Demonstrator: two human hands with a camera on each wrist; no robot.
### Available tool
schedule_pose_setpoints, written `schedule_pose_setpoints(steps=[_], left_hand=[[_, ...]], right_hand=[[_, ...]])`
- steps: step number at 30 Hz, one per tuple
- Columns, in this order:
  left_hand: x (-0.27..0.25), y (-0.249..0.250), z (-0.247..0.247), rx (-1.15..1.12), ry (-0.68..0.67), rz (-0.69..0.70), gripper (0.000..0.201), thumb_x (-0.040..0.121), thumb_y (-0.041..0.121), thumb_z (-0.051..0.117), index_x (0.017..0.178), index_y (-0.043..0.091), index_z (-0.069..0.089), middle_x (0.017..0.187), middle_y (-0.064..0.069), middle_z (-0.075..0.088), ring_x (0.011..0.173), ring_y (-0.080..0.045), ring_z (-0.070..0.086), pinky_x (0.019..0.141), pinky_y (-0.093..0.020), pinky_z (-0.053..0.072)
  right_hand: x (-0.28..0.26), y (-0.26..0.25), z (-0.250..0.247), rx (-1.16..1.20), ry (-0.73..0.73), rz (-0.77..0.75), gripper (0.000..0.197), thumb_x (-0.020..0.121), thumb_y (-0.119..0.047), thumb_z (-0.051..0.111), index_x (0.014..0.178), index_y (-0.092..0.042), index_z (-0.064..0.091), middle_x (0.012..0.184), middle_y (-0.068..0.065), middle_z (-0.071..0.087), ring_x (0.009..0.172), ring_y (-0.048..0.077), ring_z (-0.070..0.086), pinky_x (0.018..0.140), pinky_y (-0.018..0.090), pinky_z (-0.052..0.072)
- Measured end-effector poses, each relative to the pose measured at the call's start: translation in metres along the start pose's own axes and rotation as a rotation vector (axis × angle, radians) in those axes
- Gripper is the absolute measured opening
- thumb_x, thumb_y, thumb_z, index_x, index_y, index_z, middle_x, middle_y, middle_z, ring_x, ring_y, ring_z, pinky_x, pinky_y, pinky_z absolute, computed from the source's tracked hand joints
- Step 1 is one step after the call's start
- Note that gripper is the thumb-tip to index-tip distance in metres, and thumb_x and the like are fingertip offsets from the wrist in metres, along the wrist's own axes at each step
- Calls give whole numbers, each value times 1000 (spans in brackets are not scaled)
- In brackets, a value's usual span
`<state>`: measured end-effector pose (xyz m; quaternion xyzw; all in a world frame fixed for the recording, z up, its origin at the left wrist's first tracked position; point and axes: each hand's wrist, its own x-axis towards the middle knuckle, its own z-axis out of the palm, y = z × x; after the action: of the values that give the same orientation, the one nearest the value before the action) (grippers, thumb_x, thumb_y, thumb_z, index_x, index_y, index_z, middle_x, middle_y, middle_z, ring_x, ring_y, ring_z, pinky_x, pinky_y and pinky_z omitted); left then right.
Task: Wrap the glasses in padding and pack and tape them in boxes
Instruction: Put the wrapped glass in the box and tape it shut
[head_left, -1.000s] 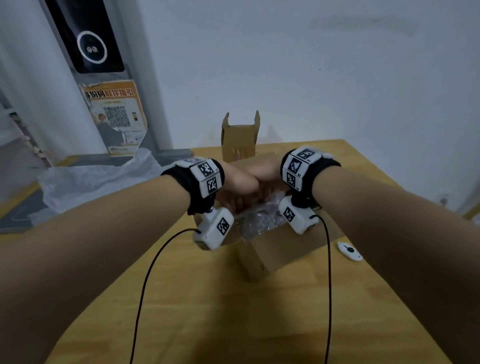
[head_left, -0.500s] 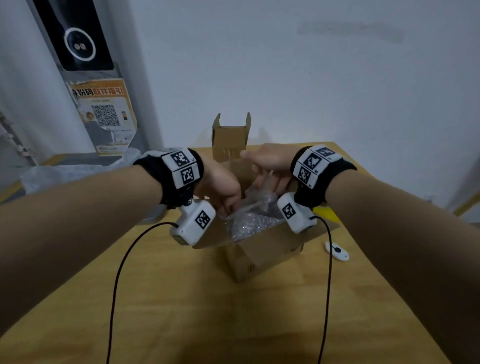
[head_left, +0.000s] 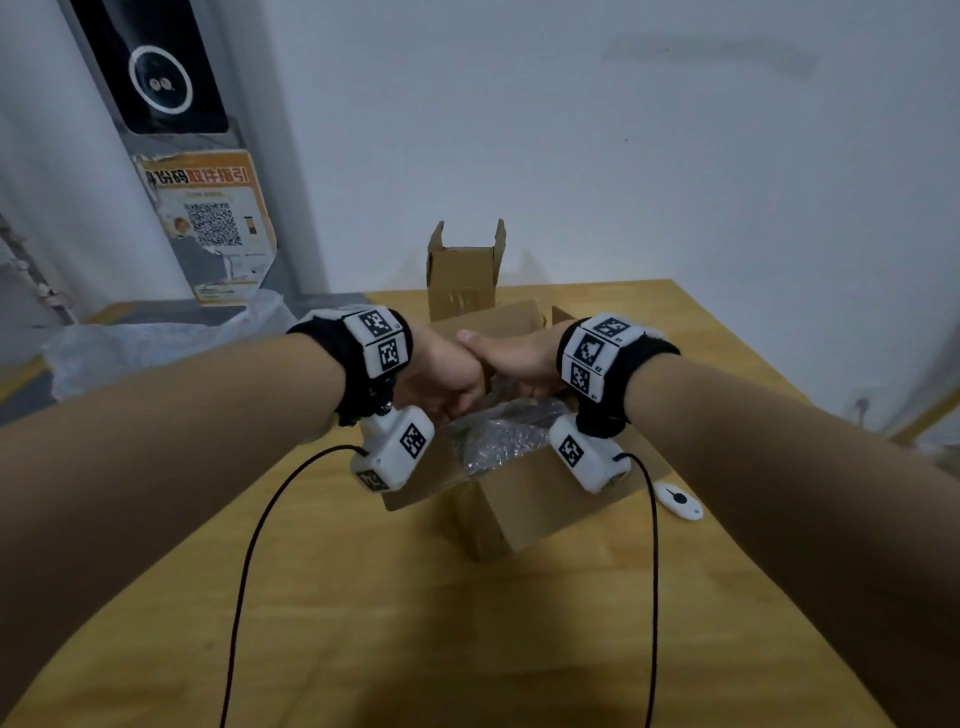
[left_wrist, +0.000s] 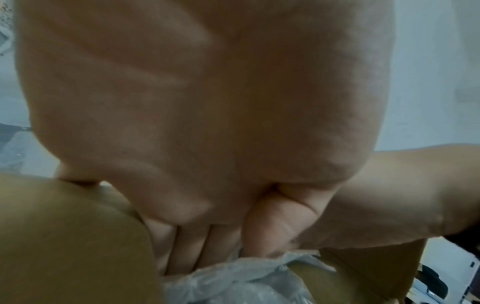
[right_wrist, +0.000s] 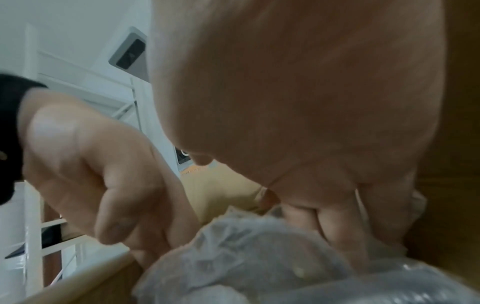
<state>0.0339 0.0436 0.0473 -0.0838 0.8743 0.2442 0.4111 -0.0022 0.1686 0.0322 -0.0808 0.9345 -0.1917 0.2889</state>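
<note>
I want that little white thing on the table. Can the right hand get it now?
Probably yes. The white thing lies in the open beside the box, but the right hand is busy pushing bubble wrap down.

1. Box (head_left: 524, 499): plain brown cardboard, sitting open on the wooden table (head_left: 467, 649) with one corner turned toward the camera. Flaps are folded outward, and the far flap stands up behind the hands.
2. Padding (head_left: 498, 441): clear bubble wrap, crumpled into a bundle and stuffed inside the box, poking up a bit past the rim. Wrist views show it wrinkled and cloudy grey. Can't make out any glass through it.
3. Second box (head_left: 462, 280): smaller, taller, same brown cardboard, standing upright behind the box near the table's far edge, top flaps sticking up, open. Can't see what's in it.
</note>
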Motion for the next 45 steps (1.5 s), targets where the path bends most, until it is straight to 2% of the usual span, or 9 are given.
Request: schedule_pose_setpoints(steps=[5, 10, 15, 19, 24, 29, 34, 41, 45], left_hand=[[6, -5, -1, 18, -50, -10, 58, 45, 12, 62, 102, 6, 50, 88, -16, 53, 73, -27, 50, 76, -35, 41], [-16, 5, -6, 24, 35, 111, 36, 86, -1, 42, 113, 4, 65, 110, -18, 68, 84, -24, 65, 81, -31, 47], [-40, 20, -6, 64, 99, 166, 41, 103, 3, 35, 130, 9, 67, 122, 0, 73, 88, -10, 75, 81, -28, 41], [-36, 22, 8, 176, 30, 60, 52, 103, 0, 26, 148, 9, 51, 148, -7, 57, 124, -20, 60, 101, -39, 24], [-24, 22, 6, 82, 63, 35, 47, 96, -1, 35, 137, 2, 57, 133, -14, 66, 127, -27, 61, 99, -33, 26], [-11, 17, 11, 340, 37, 15, 8, 84, 2, 50, 84, 3, 58, 78, -12, 55, 69, -23, 50, 73, -32, 40], [-18, 7, 3, 215, -31, 62, 40, 79, 11, 59, 118, 2, 65, 100, -13, 67, 88, -24, 62, 88, -36, 45], [-60, 4, -8, 151, 121, 174, 30, 103, 22, 52, 127, 13, 69, 119, 1, 76, 119, -16, 67, 87, -35, 40], [-65, 6, 0, 189, 154, 180, 30, 104, 22, 53, 128, 15, 70, 120, 1, 75, 118, -18, 66, 85, -36, 43]], right_hand=[[-11, 6, -9, 12, -5, 27, 109, 89, -88, 8, 156, -6, 35, 99, 16, 71, 94, 31, 67, 93, 40, 51], [-29, -6, -39, 103, 164, -108, 96, 95, -82, 12, 161, -13, 25, 92, 18, 78, 82, 37, 75, 89, 58, 60], [-30, -4, -31, 74, 192, -50, 96, 98, -79, 13, 158, -7, 33, 125, 29, 66, 80, 34, 66, 67, 37, 56], [-21, 5, -23, 52, 115, 26, 105, 91, -87, 13, 162, -10, 24, 117, 25, 66, 91, 37, 70, 92, 46, 58], [-10, 8, -9, 55, 126, 48, 96, 99, -77, 17, 153, -1, 40, 131, 23, 59, 87, 32, 58, 72, 32, 44], [-8, 10, -9, 57, 31, 61, 109, 87, -91, 17, 157, -9, 39, 153, 21, 48, 131, 38, 55, 105, 45, 42], [-19, 9, -16, 65, 9, 76, 108, 87, -91, 13, 155, -12, 42, 122, 25, 67, 108, 39, 67, 103, 50, 50], [-40, 0, -25, 112, -11, 84, 100, 95, -82, 13, 162, -8, 21, 142, 32, 55, 92, 42, 67, 89, 49, 55], [-29, 6, -17, 71, -33, 119, 109, 88, -90, 13, 162, -11, 27, 128, 33, 62, 111, 47, 65, 102, 55, 52]])
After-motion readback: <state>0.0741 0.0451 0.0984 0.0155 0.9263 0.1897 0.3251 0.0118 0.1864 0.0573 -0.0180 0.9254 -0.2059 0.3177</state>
